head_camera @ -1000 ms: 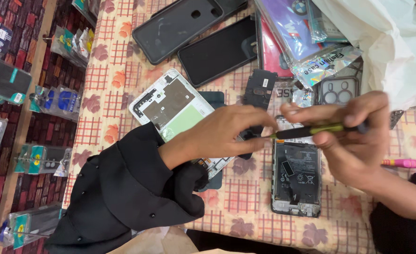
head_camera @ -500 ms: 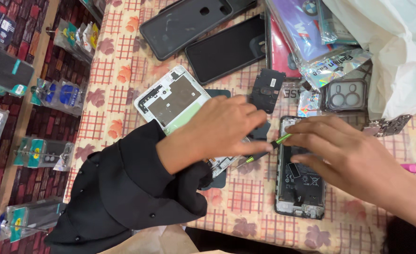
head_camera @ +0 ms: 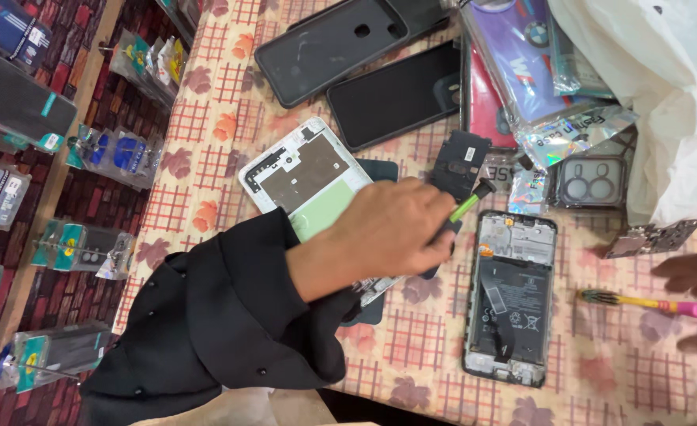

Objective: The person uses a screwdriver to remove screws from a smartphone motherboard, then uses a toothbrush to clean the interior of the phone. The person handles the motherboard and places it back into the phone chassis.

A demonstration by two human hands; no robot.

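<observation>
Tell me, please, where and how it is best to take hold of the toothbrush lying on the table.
Probably the pink handle of the toothbrush, pinched from above. It lies flat with bristles pointing left, and the right hand is already nearest that end.

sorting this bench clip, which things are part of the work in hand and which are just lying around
In hand: left hand gripping green-and-black screwdriver; opened phone beside it; right hand by pink toothbrush.

Lying about: white phone frame, black phone cases, white plastic bag.
</observation>
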